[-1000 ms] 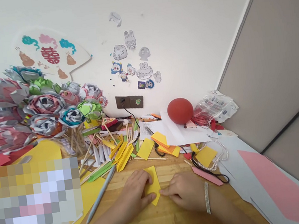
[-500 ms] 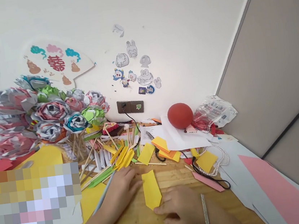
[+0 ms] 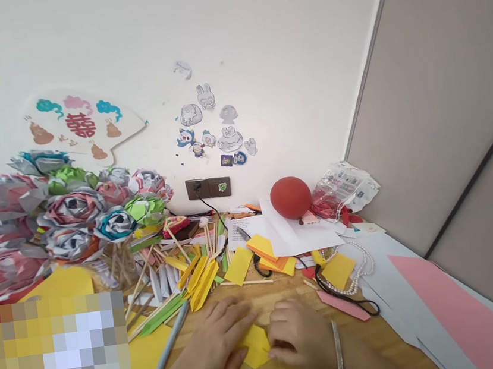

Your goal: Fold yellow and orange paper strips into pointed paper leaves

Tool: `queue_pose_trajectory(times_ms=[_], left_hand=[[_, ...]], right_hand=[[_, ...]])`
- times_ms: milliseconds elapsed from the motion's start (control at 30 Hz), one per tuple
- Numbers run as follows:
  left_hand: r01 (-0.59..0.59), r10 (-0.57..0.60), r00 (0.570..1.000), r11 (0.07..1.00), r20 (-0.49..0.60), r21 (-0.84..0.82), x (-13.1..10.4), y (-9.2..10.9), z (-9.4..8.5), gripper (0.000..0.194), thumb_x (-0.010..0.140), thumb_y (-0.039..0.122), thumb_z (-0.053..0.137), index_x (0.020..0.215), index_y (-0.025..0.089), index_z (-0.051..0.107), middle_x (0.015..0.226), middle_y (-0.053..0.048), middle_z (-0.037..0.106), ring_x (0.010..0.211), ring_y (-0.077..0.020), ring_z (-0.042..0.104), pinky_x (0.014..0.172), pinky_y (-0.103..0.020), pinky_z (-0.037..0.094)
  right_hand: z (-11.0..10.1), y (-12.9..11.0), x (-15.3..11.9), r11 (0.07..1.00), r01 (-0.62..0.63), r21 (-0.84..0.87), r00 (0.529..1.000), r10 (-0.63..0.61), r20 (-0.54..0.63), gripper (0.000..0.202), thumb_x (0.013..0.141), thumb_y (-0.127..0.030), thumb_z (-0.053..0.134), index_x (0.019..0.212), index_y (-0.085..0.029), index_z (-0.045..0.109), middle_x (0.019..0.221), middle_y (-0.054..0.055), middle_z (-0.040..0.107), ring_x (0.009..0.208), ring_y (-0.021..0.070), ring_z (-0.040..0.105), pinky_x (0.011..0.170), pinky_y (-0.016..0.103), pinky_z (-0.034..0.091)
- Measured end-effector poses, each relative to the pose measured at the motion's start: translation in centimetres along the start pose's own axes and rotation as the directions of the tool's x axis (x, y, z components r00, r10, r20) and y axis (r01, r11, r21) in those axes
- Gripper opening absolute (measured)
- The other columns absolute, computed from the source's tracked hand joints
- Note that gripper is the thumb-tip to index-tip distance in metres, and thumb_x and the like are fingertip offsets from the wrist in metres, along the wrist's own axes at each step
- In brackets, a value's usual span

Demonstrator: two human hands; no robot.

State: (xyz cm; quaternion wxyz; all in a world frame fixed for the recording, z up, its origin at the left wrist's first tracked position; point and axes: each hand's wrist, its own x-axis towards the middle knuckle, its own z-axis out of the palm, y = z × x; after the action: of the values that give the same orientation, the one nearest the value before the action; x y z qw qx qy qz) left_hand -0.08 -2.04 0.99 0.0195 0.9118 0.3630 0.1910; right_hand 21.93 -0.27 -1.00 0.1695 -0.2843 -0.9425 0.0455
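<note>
A yellow paper piece with a pointed lower end lies on the wooden table between my hands. My left hand rests over its upper left part, fingers stretched out and slightly apart. On the right side, my right hand has its fingers curled, with thumb and fingertips at the paper's right edge; a sparkling bracelet circles that wrist. The upper part of the paper is hidden by my left fingers.
Folded yellow strips, sticks and green papers lie behind my left hand. Paper flowers fill the left. A red balloon, pearl strings and a pink strip are at the right.
My left hand has moved right and down onto the yellow paper. My right hand's fingers are more curled, at the paper's edge. The view has shifted slightly.
</note>
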Motion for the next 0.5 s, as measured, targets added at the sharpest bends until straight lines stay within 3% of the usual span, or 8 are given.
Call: queue_pose_trajectory(times_ms=[133,233,300,367,433,500], left_hand=[[-0.017,0.018,1.000,0.997,-0.002,0.069,0.0,-0.1,0.3,0.039,0.079,0.008,0.040,0.108,0.025,0.059,0.085,-0.006,0.066,0.079,-0.0239,0.057,0.075,-0.039,0.046],[0.120,-0.116,0.983,0.993,-0.144,0.019,-0.1,-0.3,1.1,0.040,0.079,0.010,0.039,0.114,0.024,0.053,0.087,-0.007,0.066,0.078,-0.0233,0.059,0.070,-0.035,0.046],[0.292,-0.318,0.932,0.943,-0.172,-0.161,-0.2,-0.1,1.4,0.041,0.083,0.018,0.040,0.123,0.024,0.043,0.080,-0.003,0.063,0.070,-0.0195,0.059,0.064,-0.029,0.046],[0.425,-0.489,0.863,0.837,-0.124,-0.344,0.0,0.3,1.7,0.038,0.083,0.025,0.041,0.121,0.023,0.040,0.061,0.005,0.052,0.056,-0.0166,0.053,0.054,-0.025,0.042],[0.472,-0.573,0.816,0.741,-0.082,-0.477,0.3,0.7,2.0,0.029,0.081,0.028,0.041,0.109,0.022,0.045,0.054,0.008,0.040,0.051,-0.0157,0.048,0.051,-0.024,0.039],[0.468,-0.600,0.798,0.680,-0.061,-0.564,0.6,1.1,2.4,0.018,0.078,0.031,0.042,0.093,0.022,0.049,0.055,0.007,0.040,0.053,-0.0154,0.046,0.052,-0.024,0.038]], right_hand=[[-0.4,0.0,0.0,0.996,-0.031,-0.087,0.988,0.018,-0.151,0.014,0.083,-0.023,0.052,0.071,-0.019,0.057,0.067,0.002,0.060,0.067,0.0165,0.049,0.062,0.030,0.035],[-0.5,-0.5,0.1,0.992,0.004,-0.124,0.969,-0.034,-0.245,0.015,0.085,-0.021,0.045,0.077,-0.019,0.057,0.068,0.002,0.059,0.065,0.0168,0.049,0.060,0.031,0.035],[-0.3,-1.1,0.4,0.986,0.076,-0.148,0.953,-0.115,-0.281,0.014,0.085,-0.022,0.044,0.086,-0.020,0.058,0.068,0.002,0.059,0.063,0.0165,0.048,0.058,0.030,0.035],[0.0,-1.9,0.7,0.975,0.148,-0.166,0.937,-0.192,-0.291,0.015,0.086,-0.022,0.044,0.092,-0.021,0.057,0.069,0.000,0.060,0.062,0.0157,0.048,0.054,0.029,0.034],[0.4,-2.6,1.1,0.965,0.194,-0.177,0.923,-0.241,-0.301,0.014,0.086,-0.020,0.042,0.087,-0.022,0.057,0.070,-0.001,0.061,0.063,0.0147,0.050,0.053,0.028,0.033],[0.9,-2.9,1.4,0.961,0.195,-0.197,0.906,-0.254,-0.340,0.017,0.087,-0.019,0.042,0.077,-0.021,0.055,0.066,-0.001,0.060,0.061,0.0137,0.049,0.052,0.028,0.031]])
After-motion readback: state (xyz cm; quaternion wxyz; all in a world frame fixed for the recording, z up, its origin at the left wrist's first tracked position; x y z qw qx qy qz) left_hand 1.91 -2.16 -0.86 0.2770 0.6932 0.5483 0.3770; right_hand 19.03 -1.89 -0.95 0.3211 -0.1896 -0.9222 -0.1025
